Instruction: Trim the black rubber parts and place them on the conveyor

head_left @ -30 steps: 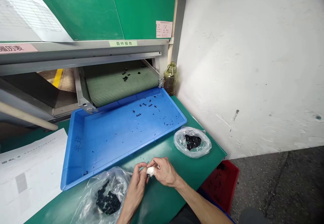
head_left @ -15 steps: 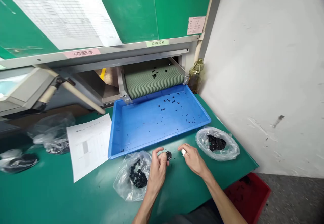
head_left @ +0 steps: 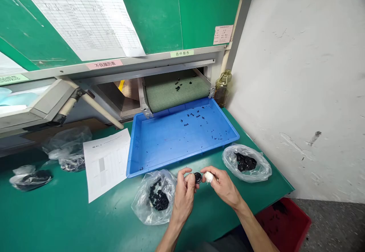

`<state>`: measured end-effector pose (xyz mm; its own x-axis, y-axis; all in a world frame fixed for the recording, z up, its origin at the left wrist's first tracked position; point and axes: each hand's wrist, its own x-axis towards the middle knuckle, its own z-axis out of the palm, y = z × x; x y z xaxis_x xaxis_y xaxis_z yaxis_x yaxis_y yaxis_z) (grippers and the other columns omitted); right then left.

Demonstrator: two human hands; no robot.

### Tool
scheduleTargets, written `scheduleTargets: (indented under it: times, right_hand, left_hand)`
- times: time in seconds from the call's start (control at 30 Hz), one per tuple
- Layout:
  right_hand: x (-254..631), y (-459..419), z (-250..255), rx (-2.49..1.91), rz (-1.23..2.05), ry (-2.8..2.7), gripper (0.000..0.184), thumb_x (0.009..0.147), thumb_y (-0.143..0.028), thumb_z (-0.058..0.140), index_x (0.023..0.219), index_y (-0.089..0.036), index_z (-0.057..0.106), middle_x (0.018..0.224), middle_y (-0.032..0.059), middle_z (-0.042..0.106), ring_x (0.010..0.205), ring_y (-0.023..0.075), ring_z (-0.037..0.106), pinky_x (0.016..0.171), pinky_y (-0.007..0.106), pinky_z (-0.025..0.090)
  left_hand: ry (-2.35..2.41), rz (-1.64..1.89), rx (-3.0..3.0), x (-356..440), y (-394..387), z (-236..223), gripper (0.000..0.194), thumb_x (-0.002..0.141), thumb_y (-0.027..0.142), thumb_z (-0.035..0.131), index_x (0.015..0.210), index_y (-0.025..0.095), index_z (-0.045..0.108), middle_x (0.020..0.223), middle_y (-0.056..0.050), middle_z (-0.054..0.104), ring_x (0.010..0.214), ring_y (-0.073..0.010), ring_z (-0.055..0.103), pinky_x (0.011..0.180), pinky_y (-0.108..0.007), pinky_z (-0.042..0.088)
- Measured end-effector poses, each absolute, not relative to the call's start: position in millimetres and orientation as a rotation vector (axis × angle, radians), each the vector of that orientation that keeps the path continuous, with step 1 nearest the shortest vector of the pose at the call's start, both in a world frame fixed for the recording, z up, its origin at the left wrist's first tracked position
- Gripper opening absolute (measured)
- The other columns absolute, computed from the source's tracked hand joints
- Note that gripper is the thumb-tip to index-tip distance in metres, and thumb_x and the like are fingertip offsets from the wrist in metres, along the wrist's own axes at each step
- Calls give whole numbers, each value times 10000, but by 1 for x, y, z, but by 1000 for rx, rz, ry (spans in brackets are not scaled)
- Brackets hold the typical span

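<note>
Black round part [head_left: 197, 178] pinched in the left hand [head_left: 184, 195], above the green bench [head_left: 99, 225].
The left thumb and fingers clamp the part at its edge. The right hand [head_left: 224, 187], fingers bent and a white wrap [head_left: 208, 176] on its thumb, is positioned just beside it; whether it touches the part or grips anything cannot be told. An open clear bag [head_left: 139, 206] containing black pieces lies beside the left hand; a second bag [head_left: 264, 170] lies right of the right hand. Beyond: blue tray [head_left: 162, 140] with scattered black bits, then ribbed green belt [head_left: 162, 94] carrying several black pieces.
</note>
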<state>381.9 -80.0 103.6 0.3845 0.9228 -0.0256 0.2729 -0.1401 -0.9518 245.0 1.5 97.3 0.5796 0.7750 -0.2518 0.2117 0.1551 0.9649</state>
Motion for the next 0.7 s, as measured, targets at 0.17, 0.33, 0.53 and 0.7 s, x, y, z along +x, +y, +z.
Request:
scheduleTargets:
  times: [0.17,0.33,0.53,0.7]
  right_hand:
    - [379,-83,103,-1640,843,-1028,259,828,-146,430,976,-190,638,777,5,680,667,136,608,613,228,454]
    - [383,-92,94,-1713,696,-1115,292,831,-132,401,943,-216,657,814,7,684,705,149,619,634,241,470]
    - [428,-131,74,-2000,415,-992,305,818,-231,420,996,-232,668,946,62,719,815,224,673,686,314,539]
    - [480,-170,59,-2199,186,-846,407,796,-300,415,1150,-235,605,1112,107,666,915,261,670,611,311,559]
  left_hand:
    - [885,458,1444,250,-5,96,300,904,482,422,1068,231,429,672,17,582,671,-190,571,658,-303,421]
    - [795,407,1510,254,-9,86,301,914,458,414,1092,218,453,664,12,561,655,-196,542,662,-318,406]
    - [724,343,1573,257,-8,82,332,941,455,342,1139,207,438,680,13,544,624,-173,480,641,-316,385]
    - [784,329,1561,257,1,83,365,930,486,350,1122,195,457,672,15,536,626,-167,473,646,-314,390]
